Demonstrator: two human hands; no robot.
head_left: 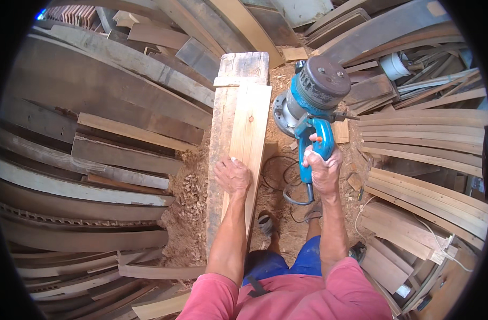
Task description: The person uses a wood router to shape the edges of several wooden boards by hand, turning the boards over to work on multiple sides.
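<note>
A pale pine board with a knot lies lengthwise on a worn, narrow plank bench in front of me. My left hand is on the board, its fingers curled at the left edge and its thumb on top; the fingertips are hidden. To the right of the board, my right hand is wrapped around the blue handle of a router. The router is held tilted, its round metal base toward the board and apart from it. A black cord hangs from the bottom of the handle.
Dark weathered boards are stacked along the left. Lighter planks and a white bucket are at right. Wood shavings cover the floor around the bench. The cord loops near my feet.
</note>
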